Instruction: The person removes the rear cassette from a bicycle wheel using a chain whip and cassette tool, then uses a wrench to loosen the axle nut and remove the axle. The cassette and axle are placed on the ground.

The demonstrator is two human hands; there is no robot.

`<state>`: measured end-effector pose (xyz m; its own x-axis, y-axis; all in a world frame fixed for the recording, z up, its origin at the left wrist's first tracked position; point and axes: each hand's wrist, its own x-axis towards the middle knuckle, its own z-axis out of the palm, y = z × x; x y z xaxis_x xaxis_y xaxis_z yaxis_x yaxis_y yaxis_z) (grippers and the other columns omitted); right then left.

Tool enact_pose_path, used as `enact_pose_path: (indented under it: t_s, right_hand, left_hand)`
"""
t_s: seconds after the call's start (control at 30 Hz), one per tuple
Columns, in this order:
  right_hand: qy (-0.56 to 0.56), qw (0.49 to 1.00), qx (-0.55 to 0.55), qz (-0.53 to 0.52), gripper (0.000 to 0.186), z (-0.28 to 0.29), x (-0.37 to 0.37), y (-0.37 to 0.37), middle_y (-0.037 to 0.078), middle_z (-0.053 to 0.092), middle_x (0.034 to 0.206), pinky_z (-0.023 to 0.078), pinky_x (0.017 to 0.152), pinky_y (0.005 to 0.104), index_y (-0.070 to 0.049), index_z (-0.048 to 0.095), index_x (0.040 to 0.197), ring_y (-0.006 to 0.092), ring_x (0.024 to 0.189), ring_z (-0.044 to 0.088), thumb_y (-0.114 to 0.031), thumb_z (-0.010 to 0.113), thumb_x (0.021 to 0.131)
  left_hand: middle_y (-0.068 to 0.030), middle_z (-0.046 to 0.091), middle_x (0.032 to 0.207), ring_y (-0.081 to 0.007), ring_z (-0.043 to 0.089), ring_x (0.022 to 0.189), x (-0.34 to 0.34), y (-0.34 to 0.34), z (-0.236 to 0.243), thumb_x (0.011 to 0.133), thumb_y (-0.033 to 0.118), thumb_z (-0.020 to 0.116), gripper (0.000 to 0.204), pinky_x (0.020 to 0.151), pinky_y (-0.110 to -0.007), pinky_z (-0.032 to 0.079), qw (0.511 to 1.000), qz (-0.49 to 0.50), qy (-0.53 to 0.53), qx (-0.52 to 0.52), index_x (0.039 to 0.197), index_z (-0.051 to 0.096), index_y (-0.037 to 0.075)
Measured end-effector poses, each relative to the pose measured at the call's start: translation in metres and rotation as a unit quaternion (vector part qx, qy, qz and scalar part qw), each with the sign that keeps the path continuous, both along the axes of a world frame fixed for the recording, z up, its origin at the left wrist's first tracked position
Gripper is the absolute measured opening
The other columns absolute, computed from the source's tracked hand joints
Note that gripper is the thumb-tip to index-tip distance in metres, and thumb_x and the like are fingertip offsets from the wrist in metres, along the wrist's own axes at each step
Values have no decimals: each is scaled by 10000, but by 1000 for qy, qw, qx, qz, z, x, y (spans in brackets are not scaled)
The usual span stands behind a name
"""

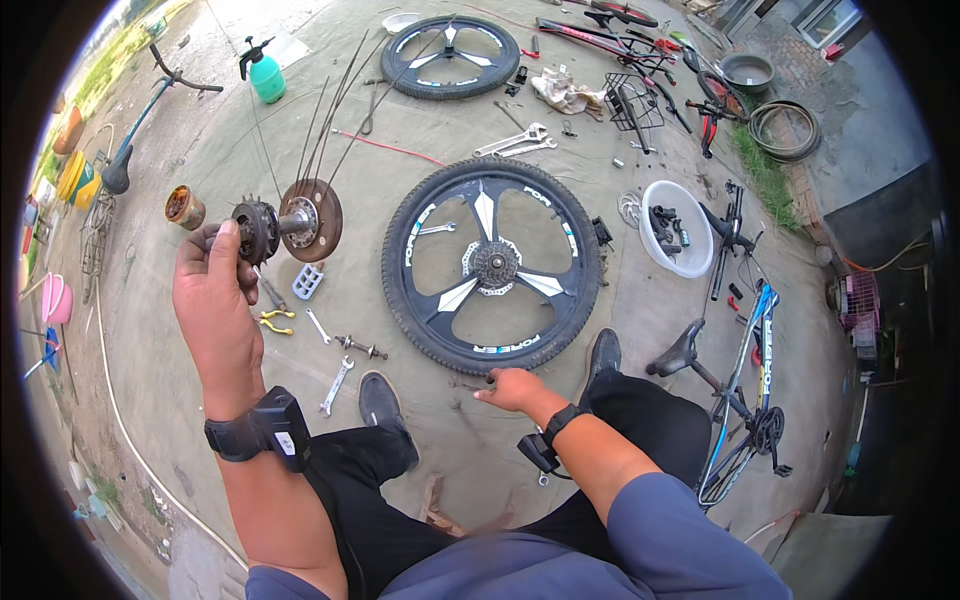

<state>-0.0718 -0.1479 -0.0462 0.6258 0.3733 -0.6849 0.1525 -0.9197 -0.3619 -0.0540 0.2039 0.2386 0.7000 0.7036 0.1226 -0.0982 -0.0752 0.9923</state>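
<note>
On the left, my left hand [217, 285] is closed on an old bicycle hub [299, 222] with a dark sprocket, a rusty round flange and several loose spokes rising from it. The hub is held above the ground. My right hand [515, 391] is at the near edge of a bicycle wheel [395, 262], thumb and index finger apart, with nothing seen in it; whether it touches the tyre I cannot tell. That wheel lies flat with a sprocket cassette [494, 268] facing up. A small wrench [437, 228] rests within it.
Near my left foot are a pedal [308, 281], yellow-handled pliers [274, 321], an axle [361, 347] and a wrench [337, 387]. A white basin [657, 262] of parts and a blue bicycle frame [735, 425] are right. Farther off lie a second wheel [392, 68] and adjustable wrenches [520, 138].
</note>
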Motion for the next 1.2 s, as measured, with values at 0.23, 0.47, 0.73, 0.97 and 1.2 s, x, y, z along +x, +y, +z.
enact_pose_path:
  t_s: [0.23, 0.47, 0.73, 0.97, 1.2]
  right_hand:
    - [-88, 959, 252, -96, 573, 185, 55, -34, 164, 734, 1072, 548, 832, 370, -52, 648, 1318, 268, 969, 719, -470, 725, 933]
    - [56, 712, 633, -299, 591, 250, 51, -60, 108, 606, 1359, 563, 915, 357, -43, 441, 1508, 224, 1181, 647, -367, 611, 1044]
    - [131, 703, 595, -367, 418, 214, 55, -62, 83, 699, 1105, 585, 789, 310, -14, 548, 1334, 173, 968, 707, -333, 578, 1066]
    - [112, 705, 591, -375, 303, 216, 78, -64, 85, 719, 917, 551, 644, 264, -10, 607, 1191, 158, 729, 704, -279, 613, 1051]
    - [74, 711, 593, -370, 274, 219, 88, -63, 75, 708, 899, 563, 650, 270, -9, 613, 1170, 137, 711, 683, -241, 653, 1030]
  left_hand:
    - [21, 577, 759, -35, 491, 600, 4, -65, 19, 1014, 203, 651, 168, 508, -196, 376, 989, -132, -38, -55, 1079, 616, 53]
    - [11, 553, 784, -76, 532, 604, 1, -146, 17, 1033, 172, 599, 130, 511, -227, 400, 934, -302, -8, -192, 1115, 588, 72]
    - [-1, 557, 790, -110, 552, 631, 2, -163, -25, 1019, 188, 628, 154, 535, -259, 409, 898, -317, 42, -302, 1106, 578, 71]
    - [-12, 592, 827, -111, 570, 647, 20, -155, -39, 1034, 188, 596, 135, 528, -246, 405, 897, -321, 69, -295, 1113, 580, 79]
    - [-65, 645, 882, -127, 627, 689, 22, -138, -55, 1048, 215, 608, 263, 564, -242, 465, 911, -369, 108, -150, 1186, 554, -2]
